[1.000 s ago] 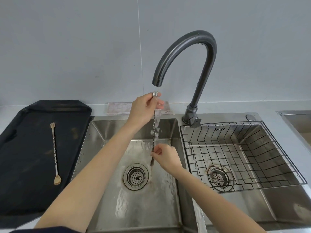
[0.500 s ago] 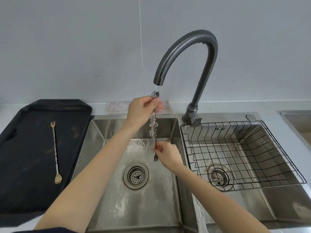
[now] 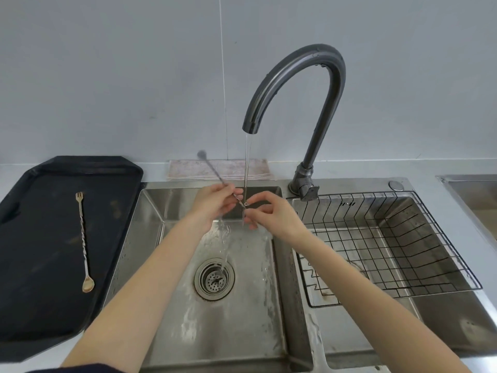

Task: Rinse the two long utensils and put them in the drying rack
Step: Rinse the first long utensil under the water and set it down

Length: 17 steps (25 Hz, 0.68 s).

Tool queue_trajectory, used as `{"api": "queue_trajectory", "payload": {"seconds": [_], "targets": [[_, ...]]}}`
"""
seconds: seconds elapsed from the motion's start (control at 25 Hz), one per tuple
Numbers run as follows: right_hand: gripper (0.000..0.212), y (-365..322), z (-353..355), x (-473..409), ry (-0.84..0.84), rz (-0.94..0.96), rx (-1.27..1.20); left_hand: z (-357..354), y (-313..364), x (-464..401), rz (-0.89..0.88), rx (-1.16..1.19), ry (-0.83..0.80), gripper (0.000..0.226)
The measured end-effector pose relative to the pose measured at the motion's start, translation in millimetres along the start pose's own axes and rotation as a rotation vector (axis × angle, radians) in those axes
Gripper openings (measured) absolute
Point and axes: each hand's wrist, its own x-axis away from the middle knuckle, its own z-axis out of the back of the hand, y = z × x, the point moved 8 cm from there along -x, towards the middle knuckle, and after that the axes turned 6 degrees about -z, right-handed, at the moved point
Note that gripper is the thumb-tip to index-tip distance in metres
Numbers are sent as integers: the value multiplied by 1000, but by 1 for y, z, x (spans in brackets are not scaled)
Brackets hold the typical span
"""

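My left hand (image 3: 212,203) grips a long silver twisted utensil (image 3: 215,173) over the left sink basin. The utensil tilts, with its spoon end blurred up to the left and its other end by the water stream. My right hand (image 3: 271,214) pinches that lower end with thumb and forefinger under the stream. A second long utensil (image 3: 84,240), gold with a fork tip and a spoon end, lies on the black tray (image 3: 32,305) at the left. The black wire drying rack (image 3: 403,267) sits in the right basin and holds nothing.
Water runs from the dark curved faucet (image 3: 306,84) into the left basin (image 3: 258,319), near the drain strainer (image 3: 214,278). A folded cloth (image 3: 188,169) lies on the ledge behind the sink. Another basin's edge (image 3: 468,181) shows at far right.
The silver utensil went from upright in the stream to tilted, spoon end swung up-left. My left hand dropped lower and my right hand rose to the utensil's lower tip.
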Motion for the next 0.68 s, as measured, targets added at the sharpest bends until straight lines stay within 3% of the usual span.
{"api": "queue_trajectory", "payload": {"seconds": [0.08,0.2,0.36,0.44,0.52,0.6,0.68], "targets": [[12,-3,9,-2,-62,-65,-147,4,-16,-1,130,228,10,16],[9,-16,21,-6,-83,-51,-159,7,-31,1,247,520,22,15],[15,-42,28,-19,122,75,-74,9,-42,6,316,623,62,19],[19,-55,24,-24,184,96,-58,12,-46,8,336,383,35,23],[21,-66,20,-28,202,125,-6,15,-38,9,254,-96,-30,24],[25,-74,19,-28,205,148,64,14,-11,5,-5,-474,-17,20],[28,-79,16,-27,198,165,73,4,23,6,-276,-638,29,23]]}}
